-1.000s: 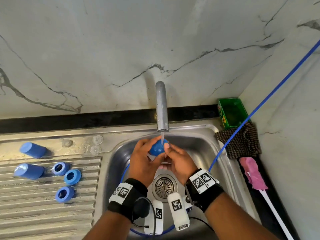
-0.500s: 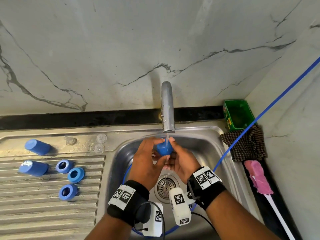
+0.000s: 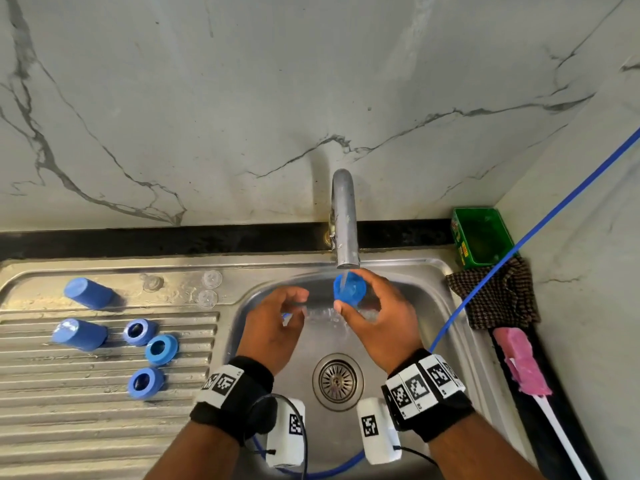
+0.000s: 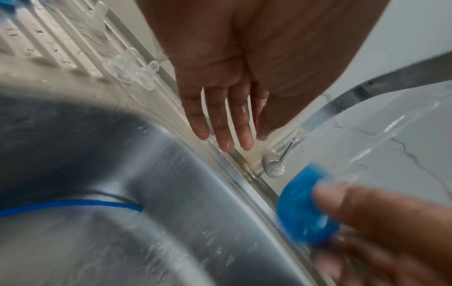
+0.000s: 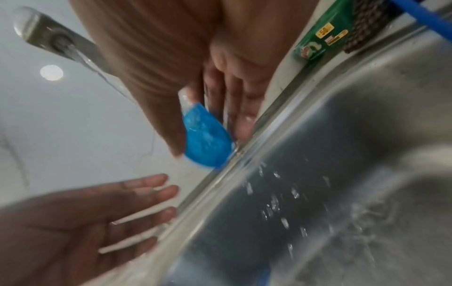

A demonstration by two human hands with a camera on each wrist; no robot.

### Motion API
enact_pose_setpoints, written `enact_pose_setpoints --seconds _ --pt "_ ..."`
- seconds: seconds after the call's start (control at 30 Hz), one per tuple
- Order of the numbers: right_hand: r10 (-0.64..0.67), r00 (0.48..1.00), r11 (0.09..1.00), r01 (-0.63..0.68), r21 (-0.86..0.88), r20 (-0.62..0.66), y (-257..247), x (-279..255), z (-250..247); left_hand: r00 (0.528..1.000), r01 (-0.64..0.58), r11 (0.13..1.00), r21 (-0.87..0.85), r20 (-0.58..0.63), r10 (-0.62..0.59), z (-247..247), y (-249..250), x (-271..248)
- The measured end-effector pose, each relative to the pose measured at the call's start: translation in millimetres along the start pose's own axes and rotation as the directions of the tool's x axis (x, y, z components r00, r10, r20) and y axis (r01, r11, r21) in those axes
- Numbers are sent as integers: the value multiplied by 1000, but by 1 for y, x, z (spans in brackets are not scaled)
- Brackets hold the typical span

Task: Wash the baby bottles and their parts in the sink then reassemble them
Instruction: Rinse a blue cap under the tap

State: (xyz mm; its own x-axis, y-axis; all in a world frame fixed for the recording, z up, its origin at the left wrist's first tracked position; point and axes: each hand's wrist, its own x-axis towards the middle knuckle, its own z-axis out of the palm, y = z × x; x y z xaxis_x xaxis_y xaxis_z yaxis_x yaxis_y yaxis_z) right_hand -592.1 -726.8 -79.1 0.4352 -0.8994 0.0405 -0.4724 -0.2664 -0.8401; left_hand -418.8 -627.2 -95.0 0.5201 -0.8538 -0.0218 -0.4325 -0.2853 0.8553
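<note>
Blue cap [image 3: 349, 292] pinched in right hand [image 3: 379, 320] under tap [image 3: 344, 220] stream. Left hand [image 3: 273, 327] beside it, fingers spread, empty. Best: rotate cap so water flushes inside; firm grip, slippery.

green box [image 3: 481, 237] beside checked cloth [image 3: 498, 296]

The right hand [image 3: 379, 318] hides part of the blue cap [image 3: 349, 289], blurred in both wrist views.
</note>
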Motion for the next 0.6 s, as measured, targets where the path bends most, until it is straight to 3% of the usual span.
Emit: enact_pose_setpoints --seconds 0.1,0.2,0.3,0.4,0.5,0.6 --pt "56 991 997 -49 -65 122 3 -1 -1 999 -41 999 18 -18 42 -8 4 14" --pt "-9 1000 996 11 -88 23 6 0 -5 996 -89 994 70 33 87 -17 12 36" --pt "30 995 993 -20 -116 93 3 2 -4 988 -134 981 140 100 121 -22 24 58" --pt "-40 999 994 38 -103 -15 5 3 -3 975 -157 973 170 182 125 -19 31 75" --pt "-12 998 991 20 -129 63 6 1 0 959 -161 962 220 265 100 -10 34 86" --pt "-18 1000 993 21 -116 25 10 2 1 942 -156 956 251 330 67 0 35 89"
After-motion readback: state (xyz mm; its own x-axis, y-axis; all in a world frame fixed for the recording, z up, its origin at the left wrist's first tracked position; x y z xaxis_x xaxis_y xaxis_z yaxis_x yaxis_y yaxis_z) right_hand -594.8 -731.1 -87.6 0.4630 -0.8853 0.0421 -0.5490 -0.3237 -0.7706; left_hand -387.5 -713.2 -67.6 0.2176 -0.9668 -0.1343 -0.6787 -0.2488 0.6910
